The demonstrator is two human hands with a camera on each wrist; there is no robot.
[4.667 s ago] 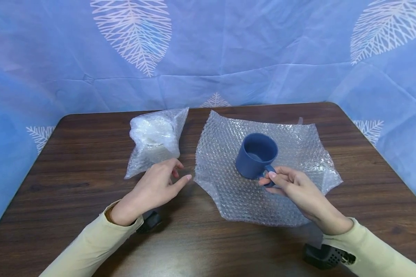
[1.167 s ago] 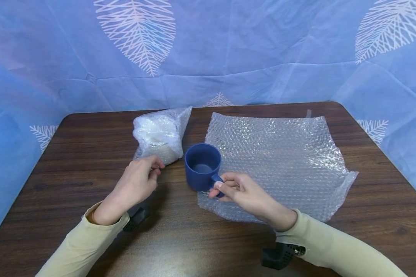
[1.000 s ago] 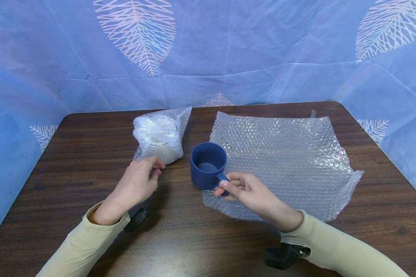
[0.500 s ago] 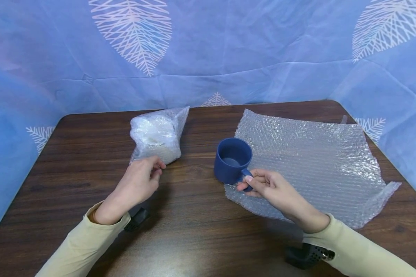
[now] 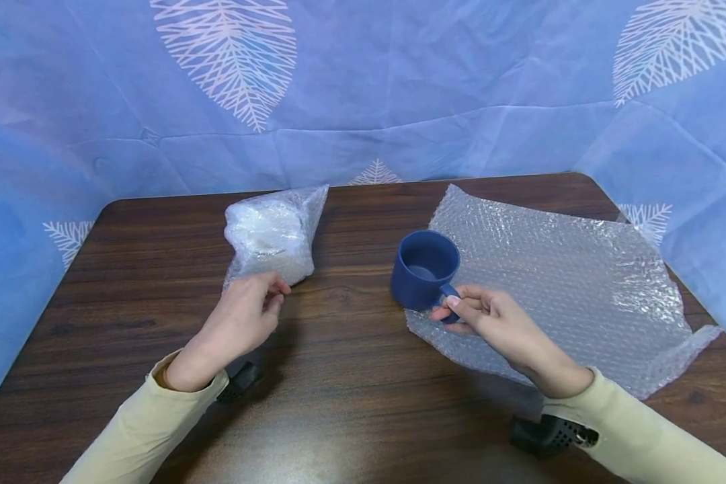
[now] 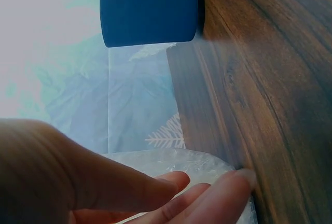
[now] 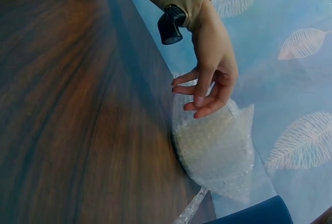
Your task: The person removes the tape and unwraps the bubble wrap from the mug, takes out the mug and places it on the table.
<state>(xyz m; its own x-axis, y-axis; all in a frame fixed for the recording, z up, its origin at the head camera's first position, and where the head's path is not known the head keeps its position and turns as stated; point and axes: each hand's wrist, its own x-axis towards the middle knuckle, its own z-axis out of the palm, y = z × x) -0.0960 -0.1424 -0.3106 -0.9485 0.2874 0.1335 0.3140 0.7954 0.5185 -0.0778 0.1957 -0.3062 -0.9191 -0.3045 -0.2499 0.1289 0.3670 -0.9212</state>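
A dark blue mug [image 5: 425,270] stands upright at the left edge of a bubble wrap sheet [image 5: 556,282], overlapping that edge in the head view. My right hand [image 5: 496,319] pinches its handle between thumb and fingers. The mug [image 6: 150,14] also shows at the top of the left wrist view. My left hand [image 5: 242,316] holds nothing, its fingers loosely bent beside the near end of a bundle wrapped in bubble wrap [image 5: 272,232]. In the right wrist view the left hand [image 7: 215,60] hovers close over that bundle [image 7: 215,149].
The brown wooden table [image 5: 339,403] ends at a blue cloth backdrop [image 5: 435,74] with white leaf prints. The sheet's right corner reaches the table's right edge. Black wrist cameras [image 5: 238,383] sit under both sleeves.
The mug went from the sheet's middle to its left edge. Over the last second mug, right hand and sheet have shifted right together. The left hand moved to the bundle's near end, then stayed.
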